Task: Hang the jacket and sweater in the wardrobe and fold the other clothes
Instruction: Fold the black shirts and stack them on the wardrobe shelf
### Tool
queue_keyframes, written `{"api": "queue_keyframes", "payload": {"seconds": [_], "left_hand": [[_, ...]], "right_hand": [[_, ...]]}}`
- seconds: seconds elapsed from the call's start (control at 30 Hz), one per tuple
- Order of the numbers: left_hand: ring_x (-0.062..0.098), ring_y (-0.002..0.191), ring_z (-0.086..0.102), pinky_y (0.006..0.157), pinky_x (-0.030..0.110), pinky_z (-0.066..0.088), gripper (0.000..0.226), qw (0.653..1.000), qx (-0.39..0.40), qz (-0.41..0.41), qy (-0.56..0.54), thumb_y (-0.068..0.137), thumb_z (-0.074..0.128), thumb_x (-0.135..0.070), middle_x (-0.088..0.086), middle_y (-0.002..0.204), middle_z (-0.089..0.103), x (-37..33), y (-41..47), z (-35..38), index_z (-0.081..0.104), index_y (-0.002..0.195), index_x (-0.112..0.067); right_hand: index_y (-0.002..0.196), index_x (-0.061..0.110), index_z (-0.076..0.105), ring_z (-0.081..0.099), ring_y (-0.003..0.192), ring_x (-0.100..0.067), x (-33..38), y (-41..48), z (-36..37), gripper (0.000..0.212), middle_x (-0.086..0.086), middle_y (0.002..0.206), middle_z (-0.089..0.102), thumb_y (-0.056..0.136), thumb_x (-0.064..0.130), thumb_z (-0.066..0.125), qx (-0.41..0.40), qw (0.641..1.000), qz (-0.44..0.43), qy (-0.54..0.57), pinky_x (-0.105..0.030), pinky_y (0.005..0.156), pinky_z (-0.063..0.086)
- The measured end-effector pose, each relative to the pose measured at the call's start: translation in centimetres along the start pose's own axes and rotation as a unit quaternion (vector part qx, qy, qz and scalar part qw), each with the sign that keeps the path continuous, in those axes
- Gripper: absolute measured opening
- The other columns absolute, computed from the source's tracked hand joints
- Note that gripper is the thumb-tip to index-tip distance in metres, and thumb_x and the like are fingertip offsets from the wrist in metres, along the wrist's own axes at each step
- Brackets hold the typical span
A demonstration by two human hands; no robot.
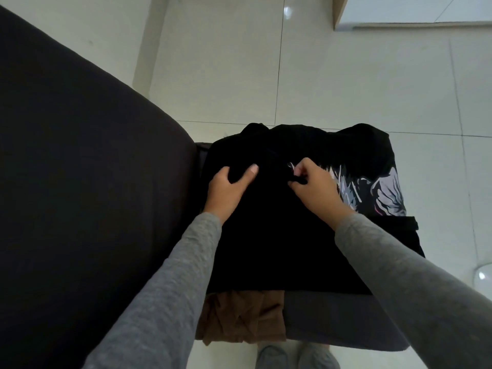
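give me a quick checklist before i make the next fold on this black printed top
1. Left hand grips a bunch of the black printed top: ok.
2. Right hand pinches fabric beside the white print: ok.
3. Top lies flat: not ok, bunched along the far edge.
4. Sleeves lined up: cannot tell, too dark.
5. Brown garment out of the way: not ok, it sticks out from under the top's near edge.

dark sofa (80, 169) blocks left, tiled floor (346, 83) open beyond
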State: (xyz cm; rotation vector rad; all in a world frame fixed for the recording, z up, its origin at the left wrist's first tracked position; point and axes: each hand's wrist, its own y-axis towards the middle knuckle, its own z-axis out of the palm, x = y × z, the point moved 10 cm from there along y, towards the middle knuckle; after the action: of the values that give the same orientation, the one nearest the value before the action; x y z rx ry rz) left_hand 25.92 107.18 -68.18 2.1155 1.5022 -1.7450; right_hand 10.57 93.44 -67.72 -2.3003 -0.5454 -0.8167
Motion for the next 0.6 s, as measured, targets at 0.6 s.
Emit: {"api": "queue_keyframes", "payload": {"seconds": [0.6], "left_hand": [[0.016,0.087,0.063,0.095,0.029,0.047,0.027,0.984,-0.082,0.155,0.032,0.070,0.049,0.024,0.000,0.085,0.068,3.8,-8.8,-2.6,0.062,0.064,0.000]], "right_hand": [[0.076,0.028,0.059,0.060,0.090,0.000,-1.1,-10.6,-0.9,0.034,0.015,0.083,0.064,0.061,-0.002,0.054,-0.145,0.970,-0.160,0.108,-0.027,0.086,0.048]]}}
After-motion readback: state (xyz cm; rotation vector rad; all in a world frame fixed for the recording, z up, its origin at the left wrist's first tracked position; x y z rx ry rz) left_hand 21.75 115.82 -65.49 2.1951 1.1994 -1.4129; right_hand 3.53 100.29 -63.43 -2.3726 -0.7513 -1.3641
